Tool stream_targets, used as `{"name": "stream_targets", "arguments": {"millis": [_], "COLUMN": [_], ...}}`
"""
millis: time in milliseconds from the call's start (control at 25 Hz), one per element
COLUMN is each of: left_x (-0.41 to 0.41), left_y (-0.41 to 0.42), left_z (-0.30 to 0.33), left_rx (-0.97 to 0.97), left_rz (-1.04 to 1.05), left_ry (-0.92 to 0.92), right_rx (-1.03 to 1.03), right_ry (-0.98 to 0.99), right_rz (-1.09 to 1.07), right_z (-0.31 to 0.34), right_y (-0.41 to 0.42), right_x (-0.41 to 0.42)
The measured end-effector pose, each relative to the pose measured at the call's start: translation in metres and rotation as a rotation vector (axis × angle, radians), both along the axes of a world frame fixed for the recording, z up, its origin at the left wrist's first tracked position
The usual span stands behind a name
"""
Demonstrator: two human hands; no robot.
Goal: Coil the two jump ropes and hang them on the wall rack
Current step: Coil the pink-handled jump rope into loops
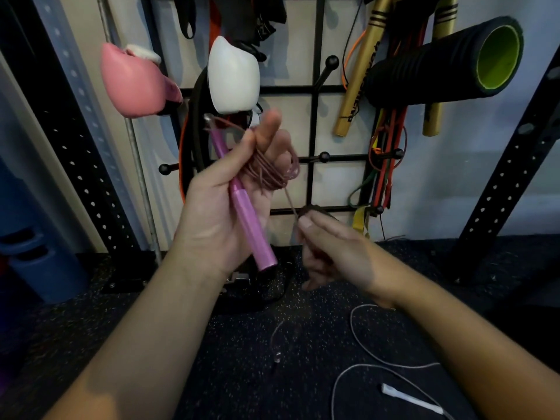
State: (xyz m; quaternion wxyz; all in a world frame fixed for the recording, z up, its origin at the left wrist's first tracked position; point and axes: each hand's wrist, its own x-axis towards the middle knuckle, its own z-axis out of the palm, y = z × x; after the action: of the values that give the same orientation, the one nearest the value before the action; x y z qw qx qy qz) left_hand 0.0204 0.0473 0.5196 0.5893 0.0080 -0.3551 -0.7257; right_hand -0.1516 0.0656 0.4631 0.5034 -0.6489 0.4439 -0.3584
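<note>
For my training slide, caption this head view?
Left hand holds pink handle and coiled cord; right hand feeds cord.

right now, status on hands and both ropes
Left hand grips pink handle, cord coils looped round its fingers. Right hand pinches the cord's trailing end. White rope loose on floor. Free peg on wall rack.

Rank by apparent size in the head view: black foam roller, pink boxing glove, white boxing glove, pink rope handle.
1. black foam roller
2. pink boxing glove and white boxing glove: look alike, not ranked apart
3. pink rope handle, thinnest; it is nearer the camera, so it looks bigger than it is.
</note>
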Motion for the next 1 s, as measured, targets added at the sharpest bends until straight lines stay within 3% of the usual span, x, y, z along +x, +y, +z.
{"name": "stream_targets", "arguments": {"millis": [80,200,280,360,480,560,640,720,840,1000], "left_x": [-0.001,0.002,0.003,0.001,-0.006,-0.006,0.0,0.006,0.007,0.006], "left_y": [-0.007,-0.012,-0.011,-0.01,-0.007,-0.007,-0.007,-0.007,-0.003,-0.001], "left_z": [-0.01,-0.023,-0.024,-0.026,-0.031,-0.033,-0.029,-0.025,-0.019,-0.017], "left_rx": [-0.043,-0.293,-0.481,-0.584,-0.499,-0.415,-0.323,-0.325,-0.381,-0.349], "left_rz": [0.252,0.608,0.689,0.656,0.312,0.178,0.139,0.112,0.083,0.151], "left_ry": [-0.233,-0.892,-1.296,-1.53,-1.496,-1.383,-1.28,-1.281,-1.308,-1.15], "right_rx": [-0.101,-0.381,-0.457,-0.476,-0.526,-0.472,-0.354,-0.337,-0.473,-0.557], "right_ry": [0.096,0.346,0.435,0.44,0.466,0.367,0.192,0.183,0.215,0.197], "right_rz": [0.084,0.04,-0.06,-0.203,-0.365,-0.232,-0.07,-0.019,-0.184,-0.381], "right_z": [0.004,0.016,0.025,0.033,0.037,0.041,0.047,0.051,0.05,0.037], "right_y": [0.001,0.004,0.003,0.004,0.001,0.003,0.005,0.007,0.005,-0.001], "right_x": [0.005,0.001,-0.009,-0.016,-0.024,-0.029,-0.037,-0.045,-0.037,-0.031]}}
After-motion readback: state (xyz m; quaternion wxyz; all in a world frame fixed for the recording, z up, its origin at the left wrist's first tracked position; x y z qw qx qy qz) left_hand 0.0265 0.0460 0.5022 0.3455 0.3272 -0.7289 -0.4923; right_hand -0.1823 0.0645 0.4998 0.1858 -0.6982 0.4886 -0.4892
